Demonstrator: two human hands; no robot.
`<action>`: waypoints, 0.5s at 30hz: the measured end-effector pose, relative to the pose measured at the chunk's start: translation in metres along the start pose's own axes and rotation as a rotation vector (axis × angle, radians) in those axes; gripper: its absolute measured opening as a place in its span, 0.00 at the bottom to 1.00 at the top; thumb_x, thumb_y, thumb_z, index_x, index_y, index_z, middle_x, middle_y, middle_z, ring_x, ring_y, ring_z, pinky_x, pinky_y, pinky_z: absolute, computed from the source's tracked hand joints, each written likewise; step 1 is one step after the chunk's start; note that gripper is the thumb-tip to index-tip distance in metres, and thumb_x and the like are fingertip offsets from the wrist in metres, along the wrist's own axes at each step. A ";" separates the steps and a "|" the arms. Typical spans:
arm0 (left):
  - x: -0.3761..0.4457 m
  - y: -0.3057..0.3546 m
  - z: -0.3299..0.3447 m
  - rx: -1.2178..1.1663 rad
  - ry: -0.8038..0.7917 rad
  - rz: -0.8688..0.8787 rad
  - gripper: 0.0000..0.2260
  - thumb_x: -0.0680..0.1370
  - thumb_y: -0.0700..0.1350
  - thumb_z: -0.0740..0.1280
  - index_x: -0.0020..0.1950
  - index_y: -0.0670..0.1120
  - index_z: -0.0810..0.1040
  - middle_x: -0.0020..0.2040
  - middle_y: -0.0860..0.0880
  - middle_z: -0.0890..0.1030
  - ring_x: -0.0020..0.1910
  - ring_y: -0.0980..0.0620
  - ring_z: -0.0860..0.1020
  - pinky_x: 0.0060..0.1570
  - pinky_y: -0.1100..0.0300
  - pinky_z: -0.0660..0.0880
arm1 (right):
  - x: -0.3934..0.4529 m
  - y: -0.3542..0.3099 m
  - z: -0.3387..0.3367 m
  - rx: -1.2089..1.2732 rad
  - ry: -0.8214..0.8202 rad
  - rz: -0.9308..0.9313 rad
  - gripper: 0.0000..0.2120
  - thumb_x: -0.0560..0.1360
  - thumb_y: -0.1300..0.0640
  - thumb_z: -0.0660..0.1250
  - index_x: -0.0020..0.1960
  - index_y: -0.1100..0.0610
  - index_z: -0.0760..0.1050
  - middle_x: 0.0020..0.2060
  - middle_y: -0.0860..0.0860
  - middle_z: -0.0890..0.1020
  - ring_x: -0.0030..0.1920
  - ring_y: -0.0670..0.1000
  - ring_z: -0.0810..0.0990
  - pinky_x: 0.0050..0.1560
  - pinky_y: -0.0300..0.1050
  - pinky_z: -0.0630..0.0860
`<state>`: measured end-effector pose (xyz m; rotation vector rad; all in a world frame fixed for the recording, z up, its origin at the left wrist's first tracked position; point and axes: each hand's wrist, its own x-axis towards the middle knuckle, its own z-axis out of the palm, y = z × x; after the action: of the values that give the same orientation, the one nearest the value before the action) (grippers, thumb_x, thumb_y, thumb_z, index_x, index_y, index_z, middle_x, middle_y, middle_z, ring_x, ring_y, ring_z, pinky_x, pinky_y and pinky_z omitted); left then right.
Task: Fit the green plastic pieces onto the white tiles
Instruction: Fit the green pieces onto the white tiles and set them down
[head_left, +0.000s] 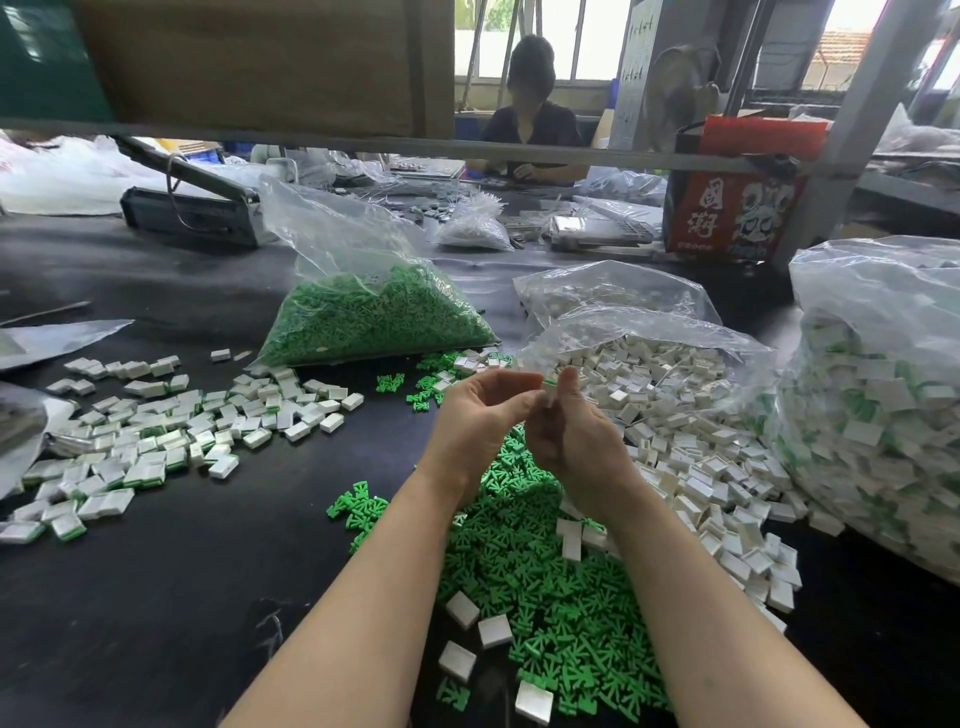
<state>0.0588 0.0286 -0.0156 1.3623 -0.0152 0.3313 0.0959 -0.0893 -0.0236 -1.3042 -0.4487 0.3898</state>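
Observation:
My left hand (480, 415) and my right hand (571, 431) meet above the table's middle, fingertips pinched together on a white tile with a green piece (549, 387) at its top edge. Most of that tile is hidden by my fingers. Below my wrists lies a heap of loose green pieces (550, 587) with a few white tiles (493, 630) on it. Loose white tiles (701, 467) spill from an open bag on the right. To the left, tiles fitted with green (150, 441) lie scattered.
A clear bag of green pieces (374, 317) stands behind my hands. A large bag of fitted tiles (883, 415) fills the right edge. A red carton (737, 208), a grey shelf post (841, 145) and a seated person (530, 114) are at the back.

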 end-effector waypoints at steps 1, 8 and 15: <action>0.000 0.001 0.000 0.003 -0.002 0.004 0.05 0.70 0.41 0.75 0.45 0.47 0.85 0.44 0.44 0.86 0.45 0.51 0.83 0.51 0.56 0.77 | 0.000 -0.001 0.000 -0.006 -0.003 0.001 0.29 0.81 0.37 0.46 0.33 0.52 0.71 0.24 0.47 0.66 0.24 0.46 0.60 0.24 0.39 0.57; -0.001 0.006 0.004 0.005 0.006 -0.002 0.04 0.74 0.36 0.72 0.45 0.45 0.83 0.49 0.39 0.85 0.47 0.45 0.83 0.55 0.50 0.78 | -0.002 -0.006 0.000 -0.025 0.028 0.008 0.32 0.77 0.33 0.46 0.37 0.55 0.76 0.26 0.51 0.68 0.27 0.48 0.63 0.29 0.42 0.59; 0.009 0.017 -0.027 0.049 0.302 -0.100 0.08 0.74 0.35 0.72 0.49 0.42 0.76 0.43 0.41 0.85 0.37 0.49 0.85 0.36 0.61 0.80 | -0.004 -0.015 -0.006 -0.102 0.157 0.028 0.27 0.83 0.41 0.49 0.36 0.55 0.75 0.29 0.51 0.73 0.27 0.47 0.67 0.28 0.42 0.61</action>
<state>0.0587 0.0596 -0.0033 1.3442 0.3129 0.4526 0.0961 -0.0994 -0.0107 -1.4297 -0.3215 0.2877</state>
